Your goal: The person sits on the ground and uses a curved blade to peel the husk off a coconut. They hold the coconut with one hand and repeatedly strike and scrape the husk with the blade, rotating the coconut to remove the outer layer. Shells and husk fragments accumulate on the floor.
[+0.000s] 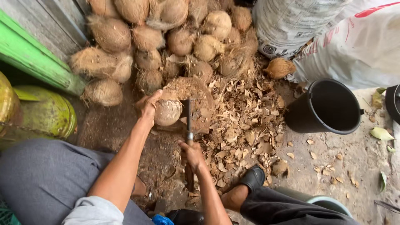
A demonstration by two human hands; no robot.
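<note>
My left hand (148,105) grips a pale, partly husked coconut (168,111) and holds it down on a fibrous brown husk block (199,92). My right hand (192,155) is closed around the wooden handle of a cleaver (188,118). The dark blade points away from me and rests against the right side of the coconut. A heap of brown hairy coconuts (166,37) lies just beyond my hands.
Shell chips and husk scraps (243,125) cover the ground to the right. A black bucket (325,106) stands at right, white sacks (316,33) behind it. A green gas cylinder (46,114) and a green beam (33,58) are at left. My sandalled foot (252,179) is below.
</note>
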